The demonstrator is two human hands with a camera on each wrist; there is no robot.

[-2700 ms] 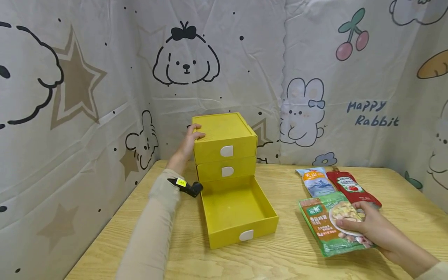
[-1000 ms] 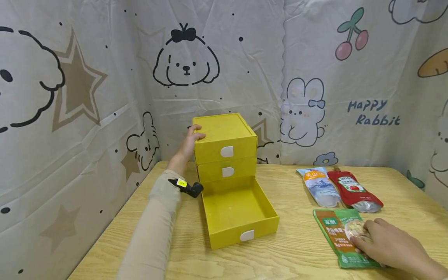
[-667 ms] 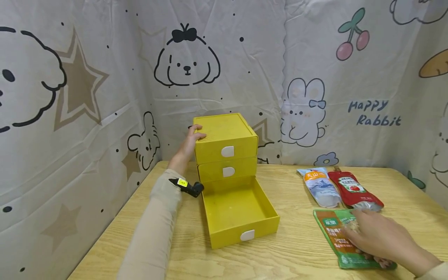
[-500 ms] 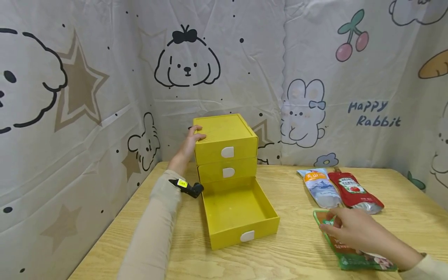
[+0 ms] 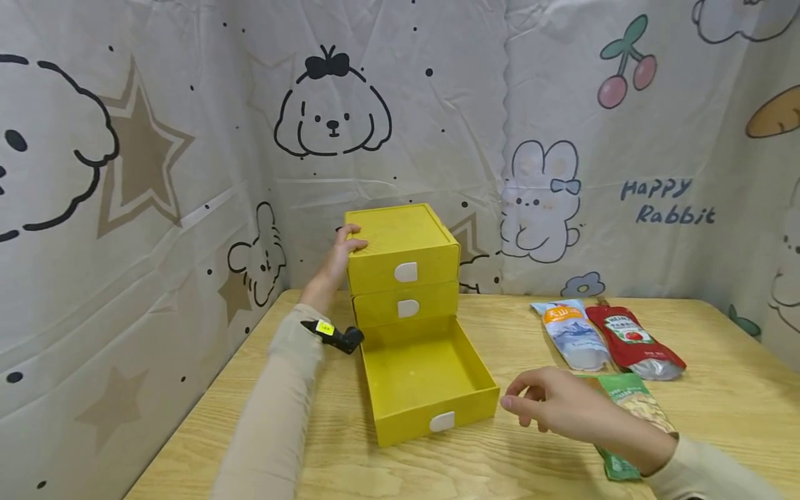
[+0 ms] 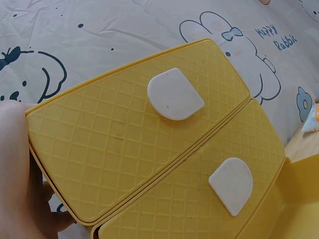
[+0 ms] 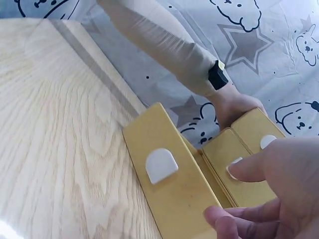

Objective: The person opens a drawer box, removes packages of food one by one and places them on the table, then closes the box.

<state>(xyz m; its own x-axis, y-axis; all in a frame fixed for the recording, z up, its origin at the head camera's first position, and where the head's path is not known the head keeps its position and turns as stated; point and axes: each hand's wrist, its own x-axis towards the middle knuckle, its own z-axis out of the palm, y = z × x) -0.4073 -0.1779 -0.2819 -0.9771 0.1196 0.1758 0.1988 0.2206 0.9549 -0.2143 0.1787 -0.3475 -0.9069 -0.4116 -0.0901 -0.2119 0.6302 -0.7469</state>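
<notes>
A yellow drawer cabinet [image 5: 403, 267] with white tabs stands on the table. Its lowest drawer [image 5: 431, 368] is pulled out with nothing inside; the upper two are closed. My left hand [image 5: 337, 257] holds the cabinet's upper left edge, some fingers on top and others down the side, as the left wrist view [image 6: 17, 174] also has it. Just right of the pulled-out drawer's front corner is my right hand [image 5: 562, 403], fingers loosely bent and holding nothing; contact with the drawer is unclear. Behind that hand lies a green-and-brown food packet [image 5: 637, 399], partly hidden by hand and wrist.
A blue-and-white pouch [image 5: 571, 337] and a red Heinz pouch [image 5: 634, 340] lie side by side at the right rear of the wooden table [image 5: 500, 472]. A patterned cloth [image 5: 450, 139] hangs behind and at the left.
My right hand has laid the food packet on the table, let go of it and moved left to the drawer's front corner. The left hand has kept its place on the cabinet.
</notes>
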